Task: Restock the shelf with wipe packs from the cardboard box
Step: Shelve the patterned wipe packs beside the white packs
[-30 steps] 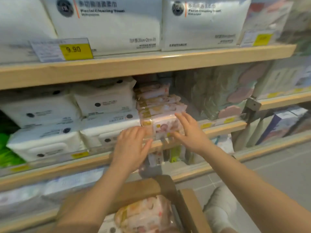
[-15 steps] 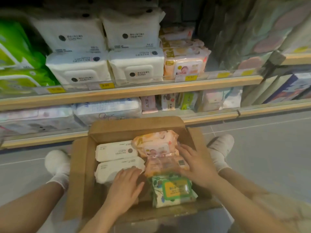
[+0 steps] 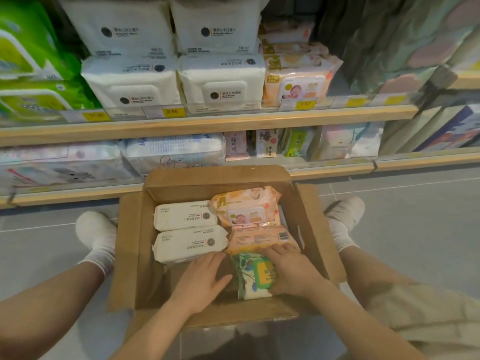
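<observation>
- Soft, even light is falling from above, leaving the white packs [image 3: 132,81] on the shelf [image 3: 207,123] looking bright but not washed out.
- Dim shadow is gathering in the near corner of the cardboard box [image 3: 130,242] and on the floor just below it.
- The wide lens is bending the shelf edges into curves.
- The right side and far corners are smearing into blur.

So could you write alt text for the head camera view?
Two bare hands reach into an open cardboard box of wipe packs on the floor: the right hand rests on a green pack, the left hand beside it. Stocked shelves stand behind.
</observation>
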Available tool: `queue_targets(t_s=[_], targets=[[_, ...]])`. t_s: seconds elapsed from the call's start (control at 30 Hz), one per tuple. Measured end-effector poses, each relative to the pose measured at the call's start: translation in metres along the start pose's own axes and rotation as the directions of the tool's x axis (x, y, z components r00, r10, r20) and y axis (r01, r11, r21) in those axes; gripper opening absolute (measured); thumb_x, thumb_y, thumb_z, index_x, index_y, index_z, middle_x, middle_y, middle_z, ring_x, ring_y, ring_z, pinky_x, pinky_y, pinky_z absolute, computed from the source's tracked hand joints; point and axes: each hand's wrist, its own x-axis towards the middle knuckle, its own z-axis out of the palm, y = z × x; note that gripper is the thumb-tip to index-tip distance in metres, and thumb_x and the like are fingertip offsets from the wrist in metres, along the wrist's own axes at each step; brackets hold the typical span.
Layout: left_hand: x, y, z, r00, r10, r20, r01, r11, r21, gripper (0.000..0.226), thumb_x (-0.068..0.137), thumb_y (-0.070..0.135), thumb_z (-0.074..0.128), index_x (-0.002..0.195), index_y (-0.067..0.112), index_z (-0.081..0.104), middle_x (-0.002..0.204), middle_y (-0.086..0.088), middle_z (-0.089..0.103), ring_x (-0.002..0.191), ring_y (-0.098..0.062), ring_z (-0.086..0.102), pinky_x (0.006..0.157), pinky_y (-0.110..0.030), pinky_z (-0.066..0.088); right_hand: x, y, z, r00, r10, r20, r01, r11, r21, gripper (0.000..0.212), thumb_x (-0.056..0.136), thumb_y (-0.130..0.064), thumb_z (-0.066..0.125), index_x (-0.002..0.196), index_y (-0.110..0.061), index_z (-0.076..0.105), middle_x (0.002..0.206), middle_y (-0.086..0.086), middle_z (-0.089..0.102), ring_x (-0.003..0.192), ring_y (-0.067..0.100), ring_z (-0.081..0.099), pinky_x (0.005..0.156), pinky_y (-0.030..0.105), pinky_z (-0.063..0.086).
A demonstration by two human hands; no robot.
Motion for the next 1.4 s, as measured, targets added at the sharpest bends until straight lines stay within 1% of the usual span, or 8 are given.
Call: queue_targets(t_s=[0.17,0.27,0.37,0.57,0.8,0.9,1.13,1.4], targets=[[0.022,0.017,0.007,0.982,-0.083,0.168,0.152,0.88,-0.451,0.102,0.063,0.083,0.049,0.146,0.037,0.013,0.148,0.015,0.03,0.135,-0.009,0.033,0.11,-0.041,0.035,-0.008,-0.004,-0.003,0.982,-0.1,-0.163,0.092,0.994,-0.056,0.082,0.064,-0.045,0.074,0.135,-0.028,0.035,0.131,-0.003,0.045,0.12,0.022,0.04,0.088,0.041,0.05],[0.041,0.03,0.004,0.96,-0.178,0.215,0.279,0.605,-0.746,0.118,0.046,0.062,0.081,0.144,0.034,0.021,0.136,0.009,0.044,0.125,-0.013,0.046,0.103,-0.04,0.044,-0.011,-0.004,-0.011,0.953,-0.109,-0.284,0.1,0.994,-0.048,0.082,0.059,-0.043,0.076,0.13,-0.025,0.04,0.127,-0.002,0.049,0.116,0.024,0.044,0.082,0.04,0.053],[0.059,0.038,-0.009,0.96,-0.225,0.165,0.259,0.499,-0.827,0.098,0.044,0.037,0.092,0.127,0.03,0.041,0.122,0.005,0.057,0.11,-0.012,0.057,0.093,-0.035,0.05,-0.013,-0.003,-0.027,0.927,-0.086,-0.365,0.078,0.996,-0.036,0.084,0.057,-0.044,0.079,0.13,-0.023,0.041,0.127,-0.002,0.049,0.116,0.025,0.043,0.076,0.038,0.052],[0.072,0.054,-0.05,0.98,-0.198,-0.03,0.107,0.647,-0.755,0.078,0.049,0.026,0.092,0.113,0.025,0.047,0.105,0.011,0.059,0.097,-0.007,0.058,0.073,-0.018,0.046,-0.013,0.004,-0.064,0.939,-0.009,-0.343,0.049,0.993,0.109,0.102,0.058,-0.054,0.081,0.141,-0.024,0.031,0.128,-0.003,0.039,0.116,0.017,0.034,0.094,0.033,0.042],[0.066,0.066,-0.064,0.986,-0.103,-0.134,-0.007,0.765,-0.644,0.074,0.05,0.031,0.092,0.109,0.027,0.048,0.106,0.022,0.05,0.099,-0.004,0.051,0.074,-0.012,0.04,0.008,0.022,-0.098,0.997,0.032,-0.067,-0.027,0.996,0.081,0.119,0.053,-0.061,0.081,0.147,-0.037,0.012,0.15,-0.002,0.023,0.136,0.028,0.024,0.11,0.048,0.03],[0.067,0.07,-0.066,0.989,-0.04,-0.143,-0.06,0.776,-0.628,0.071,0.051,0.026,0.092,0.107,0.027,0.048,0.103,0.021,0.052,0.092,0.002,0.051,0.066,-0.007,0.04,0.006,0.026,-0.103,1.0,0.007,0.017,-0.01,0.985,0.174,0.12,0.053,-0.054,0.084,0.148,-0.034,0.013,0.148,0.001,0.032,0.135,0.023,0.03,0.11,0.042,0.031],[0.081,0.075,-0.059,0.989,0.042,-0.142,-0.131,0.692,-0.71,0.082,0.055,0.029,0.09,0.123,0.039,0.046,0.121,0.021,0.052,0.112,0.008,0.048,0.096,-0.027,0.047,-0.005,0.035,-0.106,0.981,0.057,-0.186,-0.029,0.988,0.149,0.102,0.051,-0.052,0.084,0.136,-0.027,0.034,0.119,-0.003,0.05,0.108,0.019,0.051,0.087,0.034,0.046],[0.09,0.037,-0.018,0.99,0.134,0.046,-0.113,0.941,-0.32,0.094,0.06,0.053,0.08,0.136,0.046,0.025,0.136,0.02,0.029,0.127,0.0,0.026,0.103,-0.021,0.026,-0.033,0.087,-0.127,0.895,0.296,-0.334,-0.27,0.955,0.123,0.101,0.051,-0.058,0.078,0.137,-0.031,0.031,0.121,-0.005,0.05,0.107,0.019,0.051,0.086,0.031,0.045]])
